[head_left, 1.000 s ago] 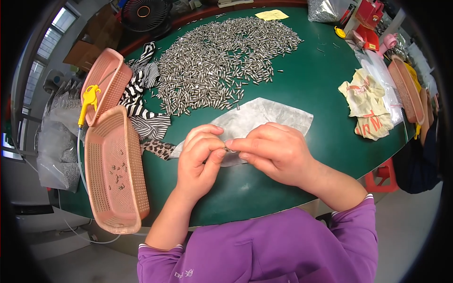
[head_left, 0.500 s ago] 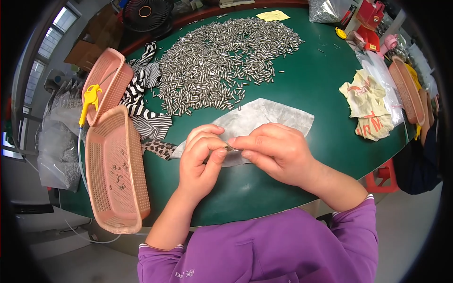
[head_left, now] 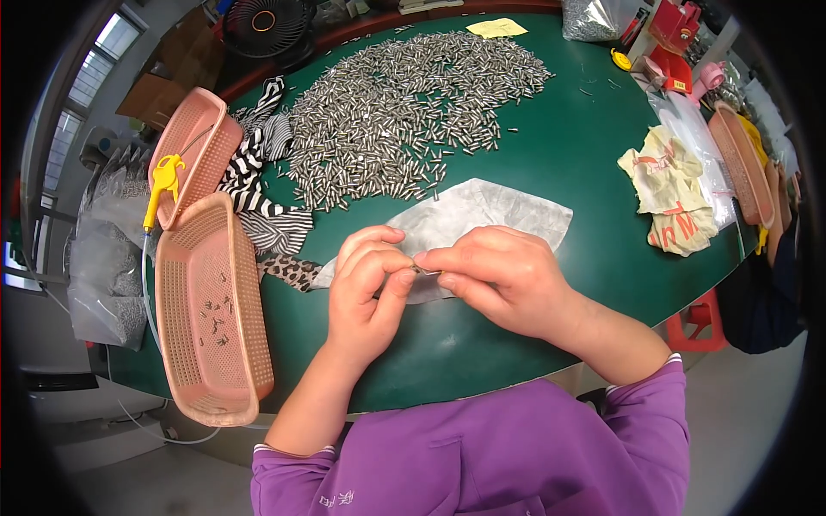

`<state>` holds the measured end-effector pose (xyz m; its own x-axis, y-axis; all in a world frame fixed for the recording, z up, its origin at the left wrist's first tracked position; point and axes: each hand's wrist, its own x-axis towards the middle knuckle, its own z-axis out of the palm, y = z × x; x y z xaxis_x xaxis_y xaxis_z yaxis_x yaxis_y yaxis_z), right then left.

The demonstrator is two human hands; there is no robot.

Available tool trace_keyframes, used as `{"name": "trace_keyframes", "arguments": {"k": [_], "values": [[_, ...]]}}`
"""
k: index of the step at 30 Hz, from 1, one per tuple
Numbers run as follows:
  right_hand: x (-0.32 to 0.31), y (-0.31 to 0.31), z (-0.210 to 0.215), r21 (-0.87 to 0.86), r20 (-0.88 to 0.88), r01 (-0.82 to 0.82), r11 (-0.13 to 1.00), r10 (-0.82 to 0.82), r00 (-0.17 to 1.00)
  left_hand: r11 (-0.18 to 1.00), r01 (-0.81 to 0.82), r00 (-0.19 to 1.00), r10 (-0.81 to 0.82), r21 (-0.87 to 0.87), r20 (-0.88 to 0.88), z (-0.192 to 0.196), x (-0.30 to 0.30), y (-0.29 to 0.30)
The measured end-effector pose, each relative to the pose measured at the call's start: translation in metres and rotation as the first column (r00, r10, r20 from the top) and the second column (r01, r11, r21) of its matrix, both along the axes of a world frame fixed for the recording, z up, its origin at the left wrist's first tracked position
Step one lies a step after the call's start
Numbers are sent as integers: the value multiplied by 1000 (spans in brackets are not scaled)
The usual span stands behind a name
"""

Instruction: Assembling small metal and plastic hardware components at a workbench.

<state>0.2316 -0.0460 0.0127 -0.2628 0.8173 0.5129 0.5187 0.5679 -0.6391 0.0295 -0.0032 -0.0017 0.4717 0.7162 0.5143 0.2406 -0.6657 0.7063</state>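
Over a grey-white cloth (head_left: pixel 516 206) on the green table, my two hands meet fingertip to fingertip. My left hand (head_left: pixel 361 288) is closed in a pinch, thumb against forefinger, on a small metal pin (head_left: pixel 416 268). From the other side my right hand (head_left: pixel 516 279) pinches at the same spot, its thumb and forefinger around a thin shiny piece. Whether that is the pin's other end or a separate thing is hidden by the fingers. Beyond the cloth spreads a big heap of small silver metal pins (head_left: pixel 387 120).
At left, a pink basket (head_left: pixel 258 344) holds several small metal pieces. Behind it stands another basket (head_left: pixel 225 142) with a yellow air gun (head_left: pixel 163 185). Striped rags (head_left: pixel 275 228) lie beside them. At right rest a cream cloth (head_left: pixel 671 185) and plastic bags (head_left: pixel 710 163). A fan (head_left: pixel 268 26) stands behind.
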Motion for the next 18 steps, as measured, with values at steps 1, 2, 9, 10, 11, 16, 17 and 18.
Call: {"name": "trace_keyframes", "arguments": {"k": [1, 2, 9, 10, 11, 16, 17, 18], "values": [[0, 1, 0, 28, 11, 2, 1000, -3, 1000, 1000, 1, 1000, -1, -3, -1, 0, 0, 0], [0, 1, 0, 56, 22, 5, 998, -6, 1000, 1000, 1, 1000, -1, -3, 0, 0, 0, 0], [2, 2, 2, 151, 100, 71, 986, -86, 991, 999, 24, 1000, -24, -33, 8, -1, 0, 0], [2, 2, 2, 111, 65, 61, 992, -68, 996, 999, 20, 999, -19, -46, 28, -2, 0, 0], [1, 1, 2, 71, 29, 49, 996, -51, 998, 999, 22, 999, -21, -44, 29, -2, 0, 0], [0, 0, 0, 17, -31, -9, 1000, 10, 999, 999, 4, 999, -2, -35, 47, -1, 0, -1], [0, 0, 0, 1, -41, -27, 1000, 27, 999, 999, 3, 999, -1, -36, 47, -1, 0, -1], [0, 0, -1, 0, -41, -27, 1000, 27, 999, 999, 3, 999, -2, -32, 44, -2, -1, 0]]}}
